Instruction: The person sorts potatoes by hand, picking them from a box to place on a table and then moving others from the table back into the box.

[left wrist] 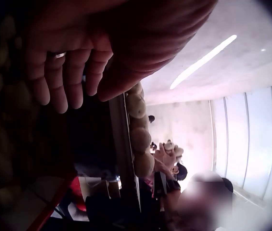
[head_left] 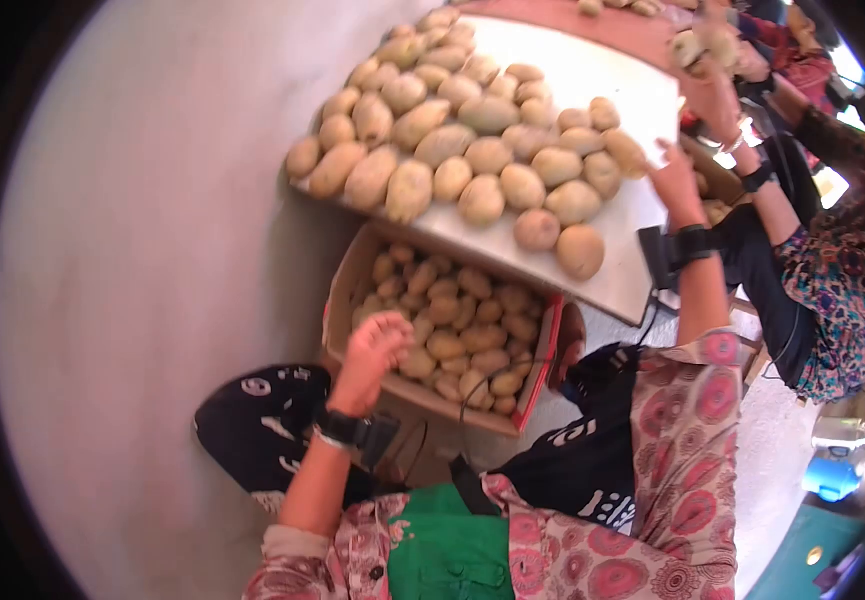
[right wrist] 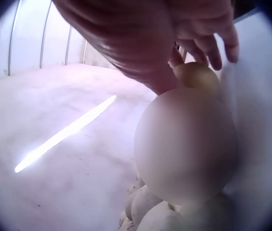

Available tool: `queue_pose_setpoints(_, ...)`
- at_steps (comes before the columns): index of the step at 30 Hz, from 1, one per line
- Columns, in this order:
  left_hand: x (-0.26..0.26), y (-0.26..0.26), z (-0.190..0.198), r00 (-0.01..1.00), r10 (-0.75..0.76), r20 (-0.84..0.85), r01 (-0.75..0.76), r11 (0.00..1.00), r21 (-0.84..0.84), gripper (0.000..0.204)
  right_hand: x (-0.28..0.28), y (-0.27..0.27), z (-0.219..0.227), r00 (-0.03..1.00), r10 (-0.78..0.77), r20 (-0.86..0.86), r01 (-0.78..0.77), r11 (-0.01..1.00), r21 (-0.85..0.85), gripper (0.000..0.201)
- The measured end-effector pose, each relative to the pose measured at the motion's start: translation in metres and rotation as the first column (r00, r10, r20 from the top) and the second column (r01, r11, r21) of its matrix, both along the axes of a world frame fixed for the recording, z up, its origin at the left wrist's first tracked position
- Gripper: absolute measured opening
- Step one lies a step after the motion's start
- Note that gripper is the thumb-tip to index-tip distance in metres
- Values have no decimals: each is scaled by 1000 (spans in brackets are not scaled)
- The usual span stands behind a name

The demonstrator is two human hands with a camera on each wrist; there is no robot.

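Observation:
Many potatoes (head_left: 490,155) lie on a white table (head_left: 643,235). The right hand (head_left: 678,190) is at the table's right side, beside the outermost potato (head_left: 625,152). In the right wrist view, its loosely bent fingers (right wrist: 208,45) reach past a yellowish potato (right wrist: 198,77); whether they touch it is unclear. A large blurred round shape hides part of that view. Over the near left part of a cardboard box (head_left: 358,270) filled with smaller potatoes (head_left: 446,345), the left hand (head_left: 378,350) hovers. Nothing is in its relaxed fingers (left wrist: 56,91) in the left wrist view.
Another person's arm (head_left: 778,205) extends along the table's right side, near another box. Farther back, hands hold potatoes (head_left: 705,48) by a reddish surface (head_left: 573,22). A dark cable (head_left: 468,395) crosses the near box. Pale floor (head_left: 143,250) lies to the left.

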State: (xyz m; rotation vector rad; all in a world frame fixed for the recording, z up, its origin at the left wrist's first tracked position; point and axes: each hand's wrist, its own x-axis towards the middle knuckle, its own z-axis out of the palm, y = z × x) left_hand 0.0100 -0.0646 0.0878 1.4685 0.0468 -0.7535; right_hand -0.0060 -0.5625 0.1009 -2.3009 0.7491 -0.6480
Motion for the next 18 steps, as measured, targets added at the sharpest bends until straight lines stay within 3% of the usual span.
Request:
queue_pose_setpoints(1,7,6,-1,995,96,-35,-97,995,-24,22,-3,-9,1,995,43,88,-40,999,-36,68)
queue_pose_setpoints(3,16,23,-15,975,182,-131,-189,981,-43,24,-10,-1,16,972,32,234,-47,997,58,57)
queue_pose_setpoints(5,26,34,-32,941,257,-221,-278,958,-70,26,-25,29,41,917,57,395,-181,941,285,48)
queue_pose_setpoints(8,31,39,-65,904,254,-343,-255,966,42,34,-51,70,74,926,114,360,-241,912,333,37)
queue_pose_setpoints(11,42,42,-95,926,239,-291,-175,958,229,37,-70,99,84,890,254,378,-393,847,358,30)
queue_pose_setpoints(12,43,45,-109,920,247,-305,-178,955,238,37,-76,111,89,902,249,352,-374,858,351,25)
queue_pose_setpoints(13,46,47,-125,996,30,-86,8,910,414,42,-82,116,87,905,248,345,-371,857,357,25)
queue_pose_setpoints(14,50,48,-136,966,-240,96,136,787,602,46,-88,119,86,894,290,341,-402,855,329,23)
queue_pose_setpoints(15,50,50,-146,965,-243,97,138,786,603,46,-93,123,87,881,332,336,-434,850,299,22)
queue_pose_setpoints(17,46,41,-164,792,-608,45,331,490,806,58,-101,129,84,887,301,351,-424,833,356,20)
queue_pose_setpoints(18,42,41,-182,756,-654,19,365,445,818,64,-105,133,86,891,274,362,-407,834,372,20)
